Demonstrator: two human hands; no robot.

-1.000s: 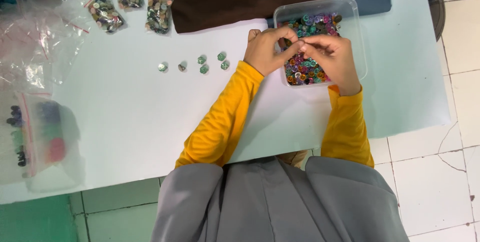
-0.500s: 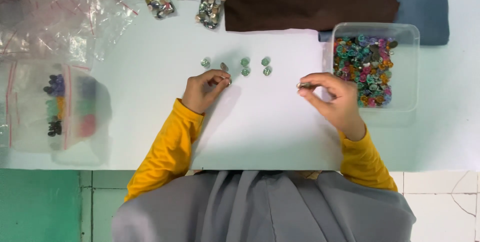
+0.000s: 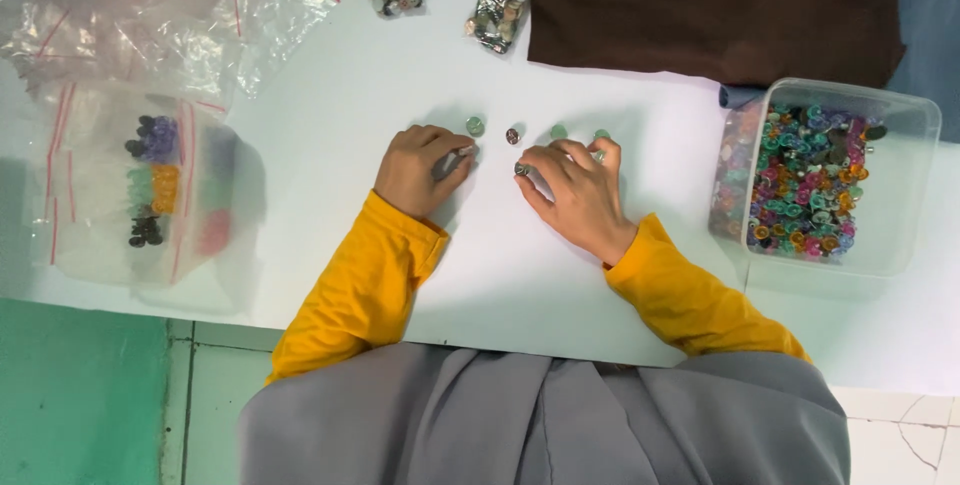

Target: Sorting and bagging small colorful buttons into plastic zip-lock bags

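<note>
Sitting far left on the white worktop (image 3: 330, 95) is a clear bag of beads (image 3: 150, 185). Left hand (image 3: 418, 169) is pinching a small button (image 3: 464, 152), right hand (image 3: 575, 190) is gripping another button (image 3: 521, 170); a clear tub of buttons (image 3: 830, 180) is waiting further right.

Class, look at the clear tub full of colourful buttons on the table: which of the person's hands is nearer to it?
Right. The right hand rests on the white sheet just left of the clear tub without touching it; the left hand lies further away, beyond the right hand.
</note>
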